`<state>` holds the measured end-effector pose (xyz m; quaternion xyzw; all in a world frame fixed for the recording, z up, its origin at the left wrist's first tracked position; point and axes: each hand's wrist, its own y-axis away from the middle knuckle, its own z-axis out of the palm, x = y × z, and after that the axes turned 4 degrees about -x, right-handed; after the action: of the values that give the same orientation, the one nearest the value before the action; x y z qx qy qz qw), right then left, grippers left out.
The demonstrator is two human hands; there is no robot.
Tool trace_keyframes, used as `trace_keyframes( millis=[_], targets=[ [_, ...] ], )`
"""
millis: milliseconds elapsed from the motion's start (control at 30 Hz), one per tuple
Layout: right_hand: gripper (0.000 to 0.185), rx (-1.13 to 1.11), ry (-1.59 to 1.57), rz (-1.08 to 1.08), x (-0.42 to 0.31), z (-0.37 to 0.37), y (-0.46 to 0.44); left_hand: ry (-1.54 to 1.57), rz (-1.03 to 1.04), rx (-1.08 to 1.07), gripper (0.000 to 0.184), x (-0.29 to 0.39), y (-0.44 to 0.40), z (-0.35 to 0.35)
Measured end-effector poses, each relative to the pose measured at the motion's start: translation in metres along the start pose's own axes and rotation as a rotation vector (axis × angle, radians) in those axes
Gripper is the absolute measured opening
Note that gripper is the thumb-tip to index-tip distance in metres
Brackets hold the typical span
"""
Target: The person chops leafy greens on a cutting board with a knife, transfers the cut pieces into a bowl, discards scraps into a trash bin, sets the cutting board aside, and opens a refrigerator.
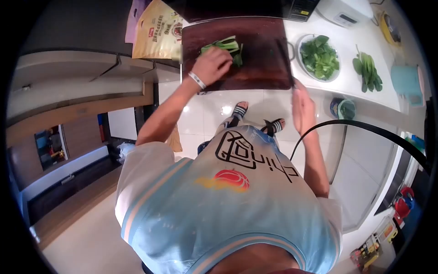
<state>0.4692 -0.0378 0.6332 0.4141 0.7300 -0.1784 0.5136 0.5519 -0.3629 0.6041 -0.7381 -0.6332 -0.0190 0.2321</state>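
"Lying where, those green leafy stalks?"

"On the reddish-brown rectangular board, under the left hand; its fingers curve over them, but I can't tell whether they grip."

"And the right hand?"

"Closed around a slim dark knife by the board's right edge. Farther right, a round white dish of leafy greens sits on the white counter."

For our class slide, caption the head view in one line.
Left hand on leafy greens atop a dark cutting board; right hand holding a knife at the board's edge.
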Motion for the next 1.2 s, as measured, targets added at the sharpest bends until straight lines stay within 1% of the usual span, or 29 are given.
trace_keyframes(
  millis=[33, 100, 133, 167, 200, 300, 333, 433, 467, 567, 600, 700, 733, 900, 1067, 1167, 1200],
  targets=[
    [0.045, -0.067, -0.06, 0.048, -0.017, 0.032, -0.016, -0.028, -0.028, -0.035, 0.017, -0.039, 0.002, 0.002],
    [0.044, 0.007, 0.05, -0.144, -0.021, 0.087, -0.04, -0.061, 0.018, -0.118, 0.025, -0.09, 0.002, 0.009],
    [0.043, 0.008, 0.086, -0.209, -0.022, 0.106, -0.051, -0.061, 0.043, -0.126, 0.028, -0.107, 0.0, 0.015],
    [0.041, 0.026, 0.044, -0.201, -0.023, 0.12, -0.051, -0.063, 0.1, -0.132, 0.032, -0.114, -0.009, 0.025],
    [0.04, 0.019, 0.034, -0.167, -0.029, 0.133, -0.057, -0.062, 0.122, -0.144, 0.035, -0.121, -0.009, 0.029],
    [0.038, 0.022, 0.024, -0.082, -0.037, 0.156, -0.062, 0.048, 0.037, -0.192, 0.049, -0.126, -0.01, 0.041],
    [0.037, 0.024, 0.026, -0.057, -0.039, 0.159, -0.064, 0.089, -0.058, -0.196, 0.059, -0.12, -0.01, 0.043],
    [0.036, 0.074, 0.028, 0.023, -0.038, 0.156, -0.062, -0.045, -0.161, -0.009, 0.062, -0.091, -0.01, 0.051],
    [0.036, 0.13, 0.041, 0.01, -0.032, 0.156, -0.061, -0.119, -0.153, 0.124, 0.056, -0.083, -0.012, 0.056],
    [0.036, 0.218, -0.032, 0.034, -0.028, 0.145, -0.059, -0.128, -0.103, 0.047, 0.048, -0.059, -0.014, 0.053],
    [0.036, 0.236, -0.036, 0.096, -0.031, 0.141, -0.058, -0.094, -0.129, 0.009, 0.039, -0.053, -0.014, 0.057],
    [0.036, 0.289, -0.038, 0.109, -0.03, 0.133, -0.055, -0.114, -0.168, -0.118, 0.035, -0.049, -0.015, 0.072],
    [0.036, 0.291, -0.049, 0.118, -0.03, 0.132, -0.054, -0.147, -0.159, -0.074, 0.033, -0.048, -0.016, 0.075],
    [0.037, 0.28, -0.117, 0.159, -0.027, 0.137, -0.039, -0.129, -0.134, -0.015, 0.022, -0.049, -0.02, 0.089],
    [0.037, 0.241, -0.143, 0.189, -0.021, 0.137, -0.027, -0.077, -0.147, 0.047, 0.011, -0.05, -0.019, 0.082],
    [0.037, 0.261, -0.113, 0.145, -0.01, 0.136, -0.025, -0.002, -0.122, 0.077, 0.01, -0.056, -0.009, 0.069],
    [0.037, 0.26, -0.107, 0.126, -0.008, 0.136, -0.025, -0.046, -0.148, 0.027, 0.01, -0.059, -0.003, 0.066]
  ],
)
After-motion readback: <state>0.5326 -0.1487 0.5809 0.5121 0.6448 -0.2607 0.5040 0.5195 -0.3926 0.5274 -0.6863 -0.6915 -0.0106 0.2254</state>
